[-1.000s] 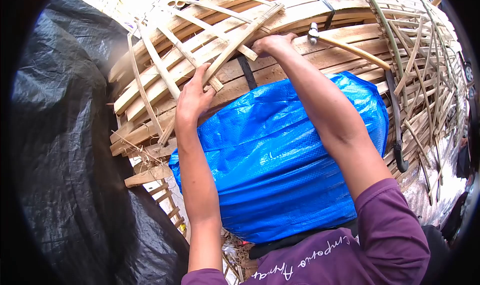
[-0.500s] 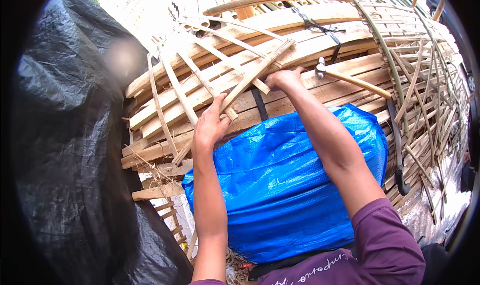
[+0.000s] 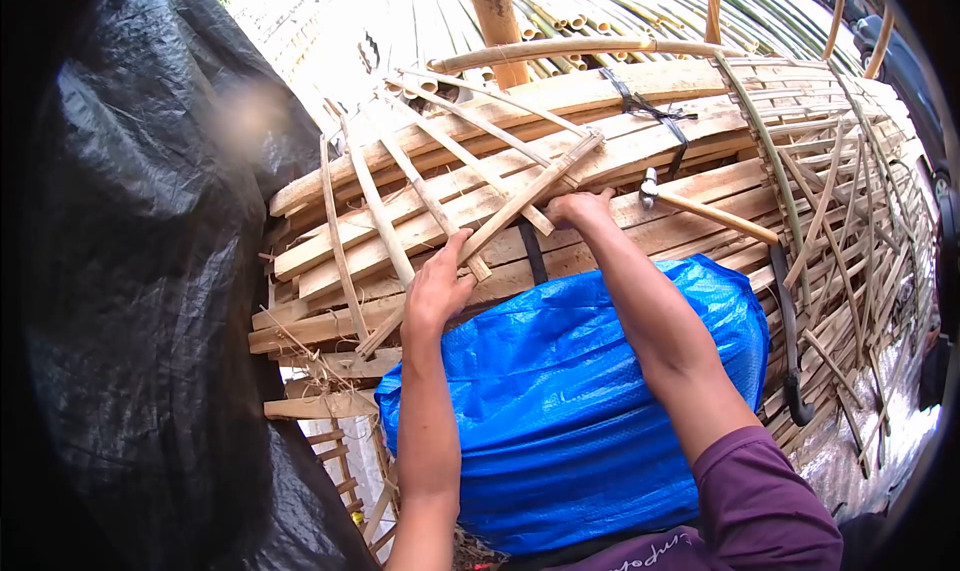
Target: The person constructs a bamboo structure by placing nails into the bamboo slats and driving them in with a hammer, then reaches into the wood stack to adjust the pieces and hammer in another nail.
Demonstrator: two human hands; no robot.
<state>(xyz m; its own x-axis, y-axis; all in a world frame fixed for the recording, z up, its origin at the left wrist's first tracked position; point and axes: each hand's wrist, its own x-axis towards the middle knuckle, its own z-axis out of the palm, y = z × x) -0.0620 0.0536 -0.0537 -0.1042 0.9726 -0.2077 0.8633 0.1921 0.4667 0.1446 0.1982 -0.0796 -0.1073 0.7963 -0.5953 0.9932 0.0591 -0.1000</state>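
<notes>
A lattice of split bamboo strips [image 3: 480, 176] lies over stacked wooden planks, several strips crossed by one diagonal bamboo strip [image 3: 530, 193]. My left hand [image 3: 438, 289] is closed around the lower part of that diagonal strip, at a crossing. Near the end of another strip, my right hand [image 3: 582, 211] is curled against the planks; what its fingers hold, if anything, is hidden. A hammer [image 3: 715, 213] with a wooden handle lies just right of my right hand. Below both hands, a blue plastic sheet [image 3: 570, 391] covers the space in front of my body.
Black tarp [image 3: 150, 301] hangs along the left side. The wooden planks [image 3: 690, 196] are bound with a black strap [image 3: 655, 113]. A dark blade with a hooked handle [image 3: 798, 401] rests at right beside woven bamboo [image 3: 850, 201]. Bamboo poles [image 3: 600, 1] lie behind an upright post [image 3: 492, 21].
The view has tilted up a little, so the planks, lattice and hammer appear lower. Both hands keep their places on and beside the lattice.
</notes>
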